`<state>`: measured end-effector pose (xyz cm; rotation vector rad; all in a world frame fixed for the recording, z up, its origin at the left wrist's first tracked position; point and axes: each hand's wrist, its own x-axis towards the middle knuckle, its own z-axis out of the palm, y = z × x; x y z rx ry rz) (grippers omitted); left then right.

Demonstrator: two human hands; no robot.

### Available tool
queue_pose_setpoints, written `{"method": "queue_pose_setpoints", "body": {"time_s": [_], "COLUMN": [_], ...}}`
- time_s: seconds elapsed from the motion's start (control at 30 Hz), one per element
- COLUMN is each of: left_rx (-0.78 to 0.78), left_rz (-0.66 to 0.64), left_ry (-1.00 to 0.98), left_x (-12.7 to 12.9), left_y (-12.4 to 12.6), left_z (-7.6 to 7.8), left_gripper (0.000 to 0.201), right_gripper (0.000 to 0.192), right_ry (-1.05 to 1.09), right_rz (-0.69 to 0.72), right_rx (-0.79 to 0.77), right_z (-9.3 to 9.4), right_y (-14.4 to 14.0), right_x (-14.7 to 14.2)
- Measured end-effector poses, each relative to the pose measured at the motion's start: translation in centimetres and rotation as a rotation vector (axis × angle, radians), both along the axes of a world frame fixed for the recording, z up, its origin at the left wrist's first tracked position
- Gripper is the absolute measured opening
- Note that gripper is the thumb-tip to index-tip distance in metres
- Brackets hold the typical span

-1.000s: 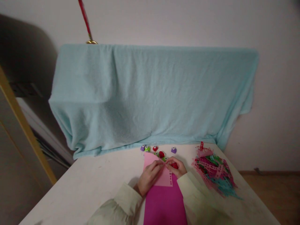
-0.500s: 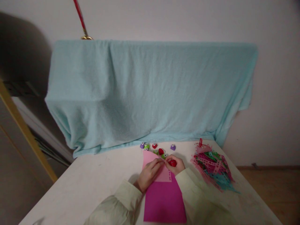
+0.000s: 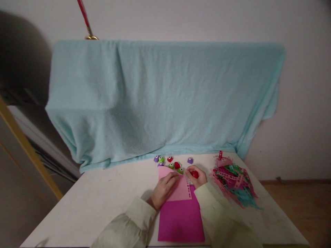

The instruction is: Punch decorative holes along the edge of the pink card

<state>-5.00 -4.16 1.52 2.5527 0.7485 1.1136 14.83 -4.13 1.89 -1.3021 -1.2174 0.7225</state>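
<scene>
My left hand point(image 3: 164, 189) rests palm down on a light pink sheet point(image 3: 178, 194), its fingers nearly straight and together. Dark dots, like small holes, run down that sheet's right edge. Under it lies a magenta sheet point(image 3: 181, 222). Just right of the dotted edge, my right hand point(image 3: 198, 177) is closed around a small, shiny, rounded red object point(image 3: 194, 174). Its thumb and index finger come together near the sheet's upper right corner; whether they touch it I cannot tell. Beyond the sheet sit several small eyed pieces, among them a green one point(image 3: 180, 171) and a purple one point(image 3: 190, 160).
A tangled heap of colourful strips with rows of holes point(image 3: 236, 181) lies on the right of the white table point(image 3: 103, 203). A pale blue cloth point(image 3: 165, 96) hangs along the back. A yellow-edged frame point(image 3: 31, 151) stands at the left.
My right hand has moved a little to the right with the red object, away from my left fingertips. More of the dotted edge now shows. The view has shifted slightly.
</scene>
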Motion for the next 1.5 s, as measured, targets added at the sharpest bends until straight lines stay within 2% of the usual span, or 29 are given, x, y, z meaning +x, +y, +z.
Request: {"method": "queue_pose_setpoints", "body": {"time_s": [0.13,0.27,0.33,0.43,0.57,0.7,0.77,0.93,1.23,1.4,1.5], "left_rx": [-0.055,-0.277,-0.405,-0.584,-0.673,-0.674,-0.744,-0.983,-0.936,-0.949,-0.959], "left_rz": [0.047,0.119,0.088,0.019,-0.018,0.017,-0.001,-0.071,-0.065,-0.113,-0.140], "left_ry": [-0.071,-0.303,-0.363,-0.384,-0.389,-0.362,-0.343,-0.375,-0.381,-0.382,-0.390], "left_x": [0.3,1.2,1.7,2.0,2.1,1.8,1.7,1.7,1.6,1.6,1.8], "left_y": [0.1,0.7,1.0,1.2,1.0,1.3,1.5,1.7,1.5,1.6,1.6], "left_z": [0.3,0.6,0.6,0.3,0.3,0.5,0.3,-0.3,0.8,-0.3,-1.2], "left_gripper": [0.035,0.053,0.062,0.067,0.063,0.037,0.030,0.041,0.041,0.037,0.035], "right_gripper": [0.031,0.035,0.036,0.035,0.035,0.032,0.030,0.030,0.030,0.028,0.029], "right_ry": [0.045,0.096,0.106,0.088,0.061,0.088,0.105,0.080,0.074,0.061,0.068], "right_rz": [0.062,0.160,0.203,0.249,0.297,0.360,0.374,0.371,0.358,0.359,0.311], "right_rx": [-0.028,-0.082,-0.106,-0.124,-0.132,-0.166,-0.181,-0.151,-0.136,-0.113,-0.096], "right_z": [-0.2,-0.4,-0.4,-0.3,0.0,0.0,-0.2,-1.0,-1.1,-1.4,-1.6], "right_y": [0.1,0.1,0.0,-0.1,-0.2,-0.2,-0.1,0.4,0.4,0.5,0.6], "right_x": [-0.1,-0.3,-0.5,-0.7,-0.6,-0.6,-0.6,-0.5,-0.5,-0.6,-0.4]}}
